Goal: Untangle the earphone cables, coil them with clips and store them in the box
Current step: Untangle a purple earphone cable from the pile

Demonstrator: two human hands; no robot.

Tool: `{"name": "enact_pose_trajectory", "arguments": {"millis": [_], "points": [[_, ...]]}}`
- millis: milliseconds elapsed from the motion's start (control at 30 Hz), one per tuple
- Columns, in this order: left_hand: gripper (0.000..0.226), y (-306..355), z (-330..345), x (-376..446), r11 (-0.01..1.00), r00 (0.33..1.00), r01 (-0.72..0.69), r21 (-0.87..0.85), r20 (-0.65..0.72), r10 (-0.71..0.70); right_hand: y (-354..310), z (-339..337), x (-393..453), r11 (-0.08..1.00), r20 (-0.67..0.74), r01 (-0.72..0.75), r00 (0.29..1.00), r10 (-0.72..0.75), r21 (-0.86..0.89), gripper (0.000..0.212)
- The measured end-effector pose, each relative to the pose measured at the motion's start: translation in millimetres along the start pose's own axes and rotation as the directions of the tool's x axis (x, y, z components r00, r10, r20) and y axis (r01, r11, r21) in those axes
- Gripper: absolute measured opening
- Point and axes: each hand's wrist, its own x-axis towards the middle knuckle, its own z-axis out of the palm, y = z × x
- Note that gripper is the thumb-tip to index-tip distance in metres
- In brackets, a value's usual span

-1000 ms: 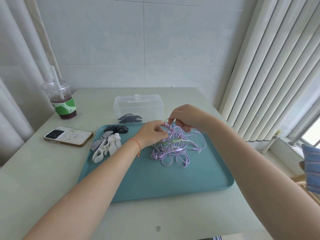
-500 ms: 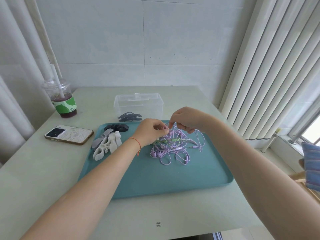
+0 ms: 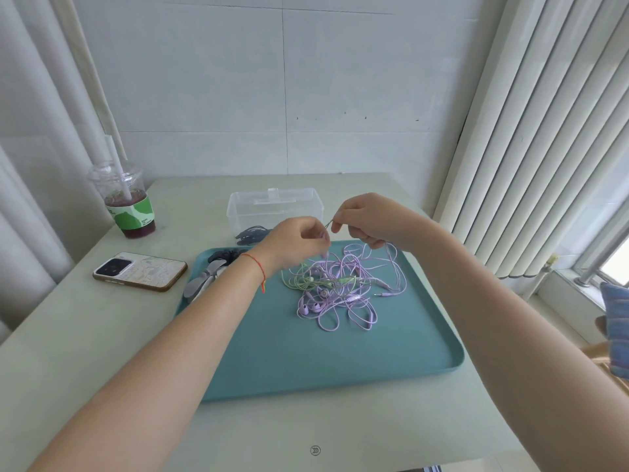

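Lilac and pale green earphone cables (image 3: 343, 284), teal tray (image 3: 340, 362), marble-patterned phone (image 3: 140, 271), red wrist string (image 3: 257, 267)

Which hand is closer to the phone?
Left. The left hand is above the tray's far edge, on the phone's side; the right hand is farther right, beyond it.

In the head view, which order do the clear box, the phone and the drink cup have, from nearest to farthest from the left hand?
Measured from the left hand:
1. Clear box, just behind the hand, beyond the tray's far edge.
2. Phone, to the left on the table, beside the tray.
3. Drink cup, far left, behind the phone.
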Motion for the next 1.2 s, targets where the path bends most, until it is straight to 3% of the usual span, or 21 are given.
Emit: {"name": "enact_pose_trajectory", "arguments": {"millis": [67,200,267,367,567,700,833,967,1067,1200], "points": [[0.014,4.2,1.3,0.1,0.956,0.998,0.009,-0.294,0.068,0.012,-7.9,-3.1,-1.4,0.999,0.015,0.042,0.999,-0.041,-0.017,0.022],[0.032,11.7,4.3,4.6,0.705,0.989,0.056,-0.707,0.138,0.06,-16.8,-5.7,0.7,0.995,0.002,0.094,0.996,-0.094,0.015,0.025],[0.04,12.3,5.9,7.3,0.628,0.987,0.105,-0.771,0.159,0.03,-14.9,-5.2,4.8,0.993,-0.018,0.098,0.995,-0.097,0.071,0.025],[0.037,10.5,6.0,8.5,0.615,0.984,0.152,-0.774,0.18,-0.016,-7.8,-3.8,9.1,0.978,-0.009,0.108,0.994,-0.108,0.178,0.017],[0.034,3.3,-18.2,12.9,0.442,0.999,0.027,-0.896,0.016,-0.027,17.5,-5.5,17.9,0.948,0.032,0.118,0.991,-0.133,0.295,0.014],[0.035,0.2,-20.4,16.5,0.511,0.997,0.009,-0.859,-0.029,-0.067,24.8,-2.6,29.9,0.874,-0.009,0.123,0.991,-0.134,0.47,0.004],[0.036,-9.4,-16.4,20.2,0.66,0.99,0.122,-0.741,0.042,-0.136,21.5,-1.8,35.5,0.817,-0.074,0.148,0.989,-0.129,0.557,0.01],[0.047,-11.3,-12.9,19.6,0.766,0.974,0.224,-0.603,0.167,-0.153,20.2,-4.5,35.0,0.855,-0.104,0.174,0.984,-0.141,0.488,0.015],[0.053,-9.5,-12.4,19.1,0.758,0.972,0.22,-0.614,0.205,-0.116,14.6,-4.8,30.2,0.911,-0.049,0.188,0.982,-0.183,0.367,0.012],[0.04,-5.0,-10.2,19.5,0.732,0.986,0.15,-0.665,0.16,-0.056,3.8,2.5,30.1,0.929,-0.058,0.238,0.971,-0.231,0.285,0.01]]}}
